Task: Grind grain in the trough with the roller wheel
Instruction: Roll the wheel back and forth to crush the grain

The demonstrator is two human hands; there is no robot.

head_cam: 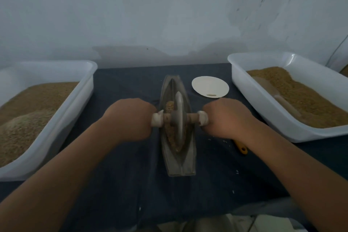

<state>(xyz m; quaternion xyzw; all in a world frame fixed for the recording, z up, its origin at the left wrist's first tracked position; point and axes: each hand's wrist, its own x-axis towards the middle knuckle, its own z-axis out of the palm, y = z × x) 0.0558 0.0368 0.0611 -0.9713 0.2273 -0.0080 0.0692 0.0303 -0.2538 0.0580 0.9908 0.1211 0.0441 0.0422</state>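
A grey boat-shaped trough [170, 164] lies lengthwise in the middle of the dark blue cloth. Brown grain [169, 106] sits in its groove, on the left of the wheel. The grey roller wheel [179, 117] stands upright in the groove, about midway along the trough. A wooden axle runs through it to both sides. My left hand [130, 118] grips the left end of the axle. My right hand [225, 117] grips the right end. The fingers of both hands are curled under and mostly hidden.
A white plastic tub [82, 88] full of grain stands at the left. Another white tub [250, 88] at the right holds grain and a pale scoop [276, 96]. A round white plate [210, 86] lies behind my right hand. A yellow handle [241, 148] pokes out under my right forearm.
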